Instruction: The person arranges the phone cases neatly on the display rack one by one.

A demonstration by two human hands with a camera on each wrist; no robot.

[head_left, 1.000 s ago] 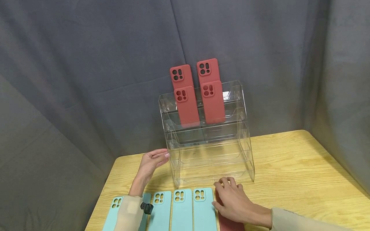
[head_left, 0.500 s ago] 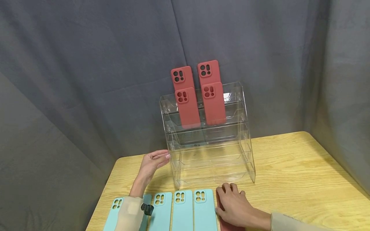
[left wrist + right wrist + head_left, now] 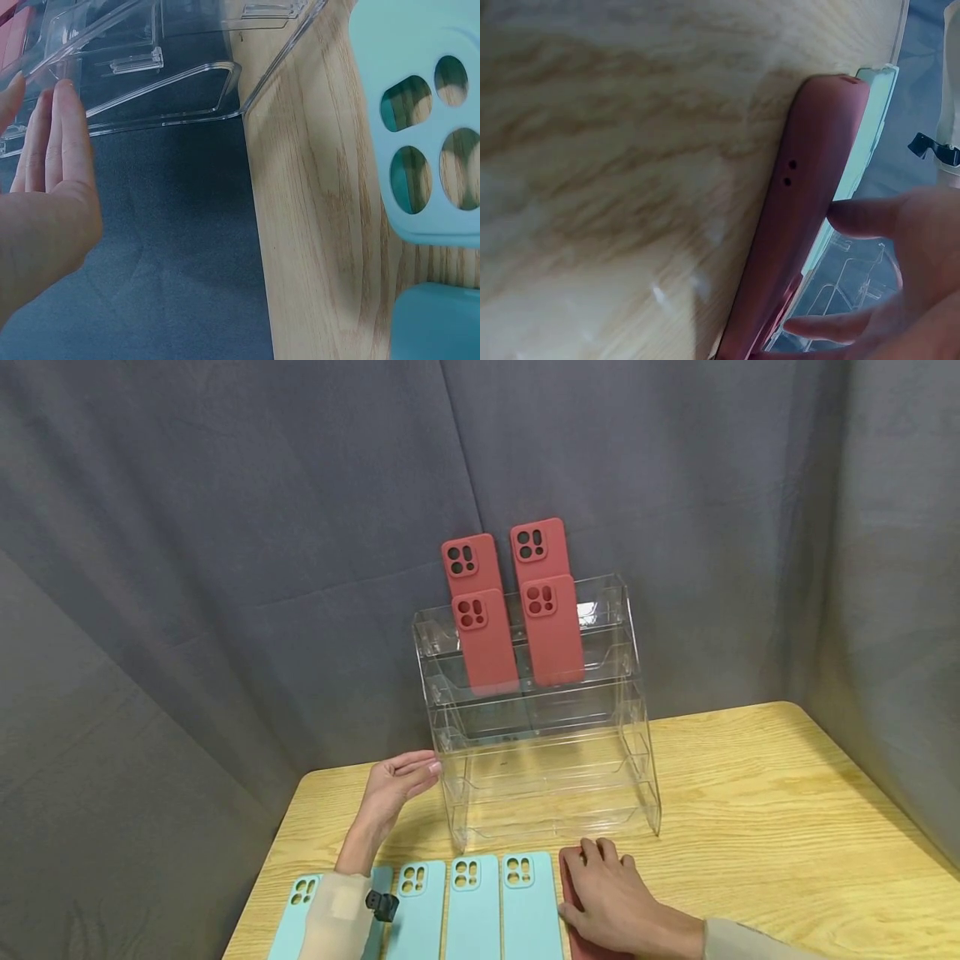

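My left hand (image 3: 390, 785) has its fingers straight, with the tips at the left side of a clear acrylic tiered rack (image 3: 555, 827). In the left wrist view those fingers (image 3: 64, 142) lie right at the clear side panel. My right hand (image 3: 611, 897) reaches over a dark red phone case (image 3: 573, 893) lying on the table, thumb at its left edge and the other fingers bent over its upper part. From the right wrist view, the red case's side (image 3: 802, 172) shows, the thumb touching it. Much of this case is hidden under the hand.
A row of mint-green phone cases (image 3: 474, 918) lies left of the red one; the left sleeve covers part of the row. Red phone cases (image 3: 555, 635) stand in pairs on the rack's upper tiers. A grey curtain (image 3: 337, 568) hangs behind the wooden table (image 3: 750, 793).
My right hand has drawn back slightly toward the lower edge of the view along the red case, showing more of its top corner. The left hand stays at the rack.
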